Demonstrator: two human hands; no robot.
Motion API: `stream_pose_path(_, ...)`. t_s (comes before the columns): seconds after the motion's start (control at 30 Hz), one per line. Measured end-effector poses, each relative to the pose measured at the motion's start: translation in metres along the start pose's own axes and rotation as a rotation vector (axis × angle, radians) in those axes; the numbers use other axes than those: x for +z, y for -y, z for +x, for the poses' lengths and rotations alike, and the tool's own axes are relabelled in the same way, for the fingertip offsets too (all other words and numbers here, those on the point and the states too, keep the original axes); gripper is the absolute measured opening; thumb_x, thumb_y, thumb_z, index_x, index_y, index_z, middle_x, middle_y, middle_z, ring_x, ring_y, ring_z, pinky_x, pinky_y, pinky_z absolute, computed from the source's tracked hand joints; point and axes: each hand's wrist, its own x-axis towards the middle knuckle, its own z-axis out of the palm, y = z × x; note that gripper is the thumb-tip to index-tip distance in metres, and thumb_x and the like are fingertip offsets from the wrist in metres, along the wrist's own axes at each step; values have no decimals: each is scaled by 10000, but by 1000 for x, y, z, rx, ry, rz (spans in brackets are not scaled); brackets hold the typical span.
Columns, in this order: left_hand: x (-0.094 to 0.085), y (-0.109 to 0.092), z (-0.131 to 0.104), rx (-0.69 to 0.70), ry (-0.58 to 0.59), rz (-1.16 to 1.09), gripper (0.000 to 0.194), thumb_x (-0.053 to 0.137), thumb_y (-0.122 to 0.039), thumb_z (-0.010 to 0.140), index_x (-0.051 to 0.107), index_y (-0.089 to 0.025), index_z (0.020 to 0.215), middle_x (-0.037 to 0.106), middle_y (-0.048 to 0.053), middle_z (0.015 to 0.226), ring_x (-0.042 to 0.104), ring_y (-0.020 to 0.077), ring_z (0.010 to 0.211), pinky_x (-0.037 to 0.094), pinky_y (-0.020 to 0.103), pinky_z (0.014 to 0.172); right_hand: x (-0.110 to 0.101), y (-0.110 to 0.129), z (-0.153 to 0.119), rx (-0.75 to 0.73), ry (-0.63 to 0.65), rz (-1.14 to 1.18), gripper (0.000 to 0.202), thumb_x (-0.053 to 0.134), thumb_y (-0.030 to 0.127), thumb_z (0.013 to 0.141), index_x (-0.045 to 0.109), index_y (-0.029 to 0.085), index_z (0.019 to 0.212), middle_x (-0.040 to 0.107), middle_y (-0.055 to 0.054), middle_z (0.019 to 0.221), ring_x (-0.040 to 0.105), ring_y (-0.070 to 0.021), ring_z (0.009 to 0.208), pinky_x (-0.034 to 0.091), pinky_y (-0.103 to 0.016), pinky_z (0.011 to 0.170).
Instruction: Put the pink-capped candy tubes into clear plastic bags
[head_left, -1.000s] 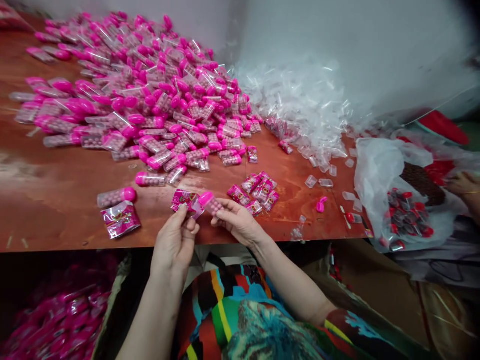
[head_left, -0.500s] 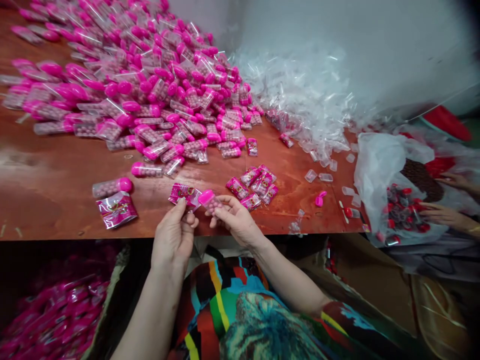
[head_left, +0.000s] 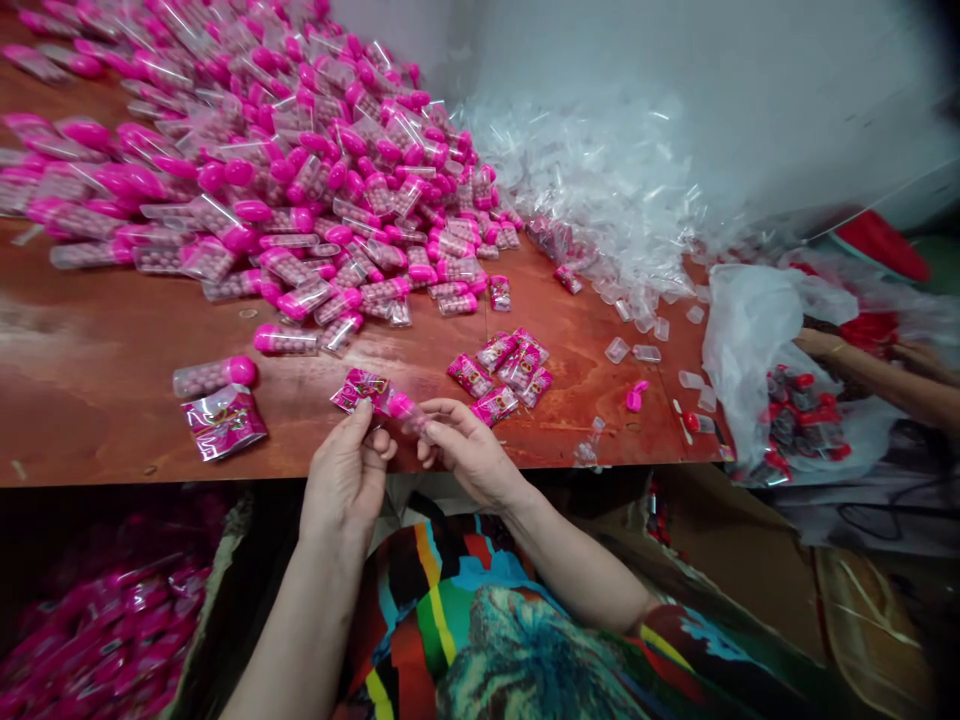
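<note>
My left hand (head_left: 351, 462) pinches a pink printed wrapper (head_left: 358, 388) at the table's front edge. Between thumb and fingers, my right hand (head_left: 469, 450) holds a small clear bottle with a pink cap (head_left: 405, 408), its cap end at the wrapper's right side. Whether the cap is inside the wrapper I cannot tell. To the left, a larger pink-capped bottle (head_left: 214, 377) lies behind a flat pink packet (head_left: 225, 422). Several small filled pink packets (head_left: 517, 362) are grouped right of my hands.
A large heap of pink-capped bottles (head_left: 300, 170) covers the back left, with clear containers (head_left: 600, 190) beside it. At the right, another person's arm (head_left: 885, 370) reaches over a plastic bag (head_left: 739, 350). A box of pink packets (head_left: 112, 640) stands below left.
The bottle in my right hand has turned slightly, its cap now lower and closer to the wrapper. The other person's hands have moved away from the red-capped containers, one now at the bag.
</note>
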Motion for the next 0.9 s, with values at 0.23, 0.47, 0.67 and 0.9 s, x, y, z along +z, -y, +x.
stream_pose_path(0.23,2,0,-3,-18,-78,4,183,821,-134,715,642,-97,716,597,-38,565,480,47,423,399,177,424,-5,-5,2,-327,-108,-434,248,627,194,859,613,232,1104,580,-27,1013,574,-138,877,500,-311,848)
stream_pose_path(0.47,-1,2,-1,11,-24,24,256,865,-181,669,618,-113,673,619,-27,588,478,45,424,383,179,418,-2,-3,4,-565,-174,-789,295,574,131,857,603,231,1133,521,-78,1117,569,-198,1038,514,-370,909)
stream_pose_path(0.67,-2,3,-1,21,-12,54,284,876,-236,669,615,-125,680,582,-43,530,491,62,425,420,187,451,3,-7,0,-556,-135,-784,309,592,141,864,594,244,1156,519,-83,1151,562,-215,1112,505,-405,967)
stream_pose_path(0.9,-1,6,-3,-39,163,136,326,891,-334,650,651,-113,651,511,-35,470,439,64,445,361,182,451,2,-13,-2,-667,-62,-880,342,556,155,921,577,270,1243,490,-97,1261,546,-210,1202,482,-398,1041)
